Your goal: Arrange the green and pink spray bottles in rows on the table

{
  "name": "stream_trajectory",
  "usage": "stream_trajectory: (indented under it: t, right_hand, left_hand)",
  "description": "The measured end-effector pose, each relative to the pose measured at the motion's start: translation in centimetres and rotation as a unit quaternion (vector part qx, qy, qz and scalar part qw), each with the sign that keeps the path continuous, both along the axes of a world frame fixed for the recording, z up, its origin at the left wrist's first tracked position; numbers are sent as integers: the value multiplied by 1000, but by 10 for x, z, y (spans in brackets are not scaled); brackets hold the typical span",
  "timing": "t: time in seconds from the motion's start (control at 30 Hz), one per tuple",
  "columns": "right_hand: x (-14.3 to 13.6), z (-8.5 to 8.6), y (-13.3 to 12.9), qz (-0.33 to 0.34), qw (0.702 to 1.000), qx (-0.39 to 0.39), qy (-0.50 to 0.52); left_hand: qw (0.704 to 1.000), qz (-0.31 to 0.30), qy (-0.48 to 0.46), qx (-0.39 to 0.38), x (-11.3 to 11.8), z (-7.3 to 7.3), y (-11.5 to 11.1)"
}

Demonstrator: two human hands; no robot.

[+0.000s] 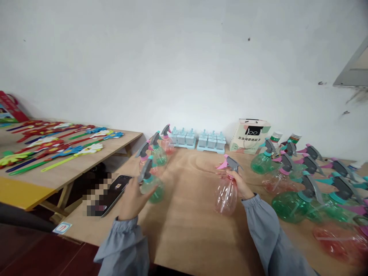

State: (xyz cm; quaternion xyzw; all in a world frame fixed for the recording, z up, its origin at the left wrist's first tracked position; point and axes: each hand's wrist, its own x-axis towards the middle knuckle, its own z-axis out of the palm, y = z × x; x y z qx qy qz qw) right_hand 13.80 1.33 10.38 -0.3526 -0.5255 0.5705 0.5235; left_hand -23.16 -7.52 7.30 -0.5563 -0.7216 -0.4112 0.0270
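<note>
My right hand [234, 180] is wrapped round the neck of a clear pink spray bottle [226, 197], which has a grey and pink trigger head and tilts slightly. At the left, my left hand [135, 197] has its thumb and fingers apart beside a green spray bottle [156, 190] with a grey head; whether the fingers touch it is unclear. Behind that bottle stand another green bottle [159, 155] and a pink one [167, 145], with a further pink one partly hidden.
Several green and pink spray bottles [291, 207] crowd the right side. Blue popsicle moulds [212, 142] and a printed box [249, 137] stand by the wall. A phone [115, 193] lies left. Colourful hand-shaped clappers [59, 147] cover another table.
</note>
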Motion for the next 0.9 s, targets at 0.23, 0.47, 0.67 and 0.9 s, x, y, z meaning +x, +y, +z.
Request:
stream_trajectory:
  t: [0.23, 0.47, 0.67, 0.9]
  right_hand:
    - [9, 2, -1, 89, 996, -10, 26]
    - [4, 7, -5, 120, 993, 4, 19]
    - [3, 7, -7, 122, 992, -24, 5]
    - [-2, 2, -7, 93, 995, -29, 6]
  left_hand:
    - [969, -243, 26, 34, 97, 10, 55]
    - [959, -272, -19, 79, 129, -31, 87]
    - [966, -243, 7, 88, 127, -54, 88]
    - [981, -172, 25, 92, 127, -59, 90]
